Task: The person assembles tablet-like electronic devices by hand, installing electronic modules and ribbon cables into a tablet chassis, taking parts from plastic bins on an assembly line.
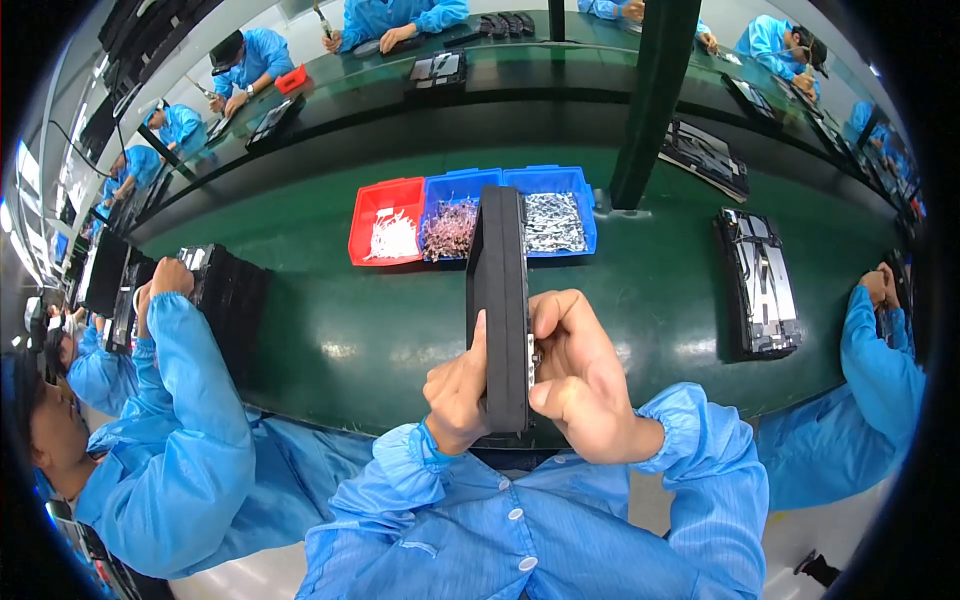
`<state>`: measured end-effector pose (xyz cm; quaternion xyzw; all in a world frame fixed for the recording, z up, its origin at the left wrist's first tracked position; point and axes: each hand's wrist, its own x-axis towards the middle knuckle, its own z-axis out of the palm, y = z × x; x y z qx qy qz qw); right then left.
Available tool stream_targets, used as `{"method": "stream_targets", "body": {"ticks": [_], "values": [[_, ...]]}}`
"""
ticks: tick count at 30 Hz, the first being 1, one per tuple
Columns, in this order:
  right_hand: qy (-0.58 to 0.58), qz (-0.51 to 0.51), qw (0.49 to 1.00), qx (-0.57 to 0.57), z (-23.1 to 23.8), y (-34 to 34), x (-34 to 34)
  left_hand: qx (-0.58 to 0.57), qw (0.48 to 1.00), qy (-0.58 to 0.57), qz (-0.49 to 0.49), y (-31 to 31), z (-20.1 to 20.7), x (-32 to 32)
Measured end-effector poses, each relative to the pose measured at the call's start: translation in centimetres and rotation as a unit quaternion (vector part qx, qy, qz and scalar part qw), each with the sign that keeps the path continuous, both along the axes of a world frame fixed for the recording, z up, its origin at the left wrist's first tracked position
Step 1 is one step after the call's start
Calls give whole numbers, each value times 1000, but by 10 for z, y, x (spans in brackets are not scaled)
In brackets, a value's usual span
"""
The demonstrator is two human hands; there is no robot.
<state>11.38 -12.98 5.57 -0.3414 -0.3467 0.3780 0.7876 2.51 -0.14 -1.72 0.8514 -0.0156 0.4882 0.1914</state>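
The thick black rectangular slab-shaped unit point(508, 300) stands on edge at the centre of the frame, directly between my two grips, its long axis running from upper to lower frame. Its narrow side faces me; silver metal parts point(532, 362) show along its right face.

My left grip point(455, 395) is closed on the lower left of the unit, thumb laid along that face. My right grip point(580, 385) is curled at the lower right face, thumb and forefinger apart, fingertips at the metal parts. I cannot tell whether they pinch anything. Both grips lie equally near, one per face; the right is the one at the metal side.

Beyond the unit's upper end, on the dark green bench point(330, 345), sit a red plastic bin point(358, 235) of white slender pieces and two blue plastic bins, one point(460, 178) with pinkish pieces, the other point(590, 230) with white-and-dark pieces. A black-and-silver rectangular unit point(765, 285) lies right of frame, well apart from my right grip.
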Motion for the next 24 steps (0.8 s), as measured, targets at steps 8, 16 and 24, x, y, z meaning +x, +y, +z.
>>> {"method": "stream_targets", "body": {"ticks": [8,16,24], "values": [[-148,-130,980,23,3,-27,42,-21,994,-20,106,5,-8,-7],[-30,-14,951,-307,-41,-95,48,-712,688,7,-142,-11,18,10],[25,-422,879,-219,-68,-203,104,-634,682,274,-240,-1,0,28]]}}
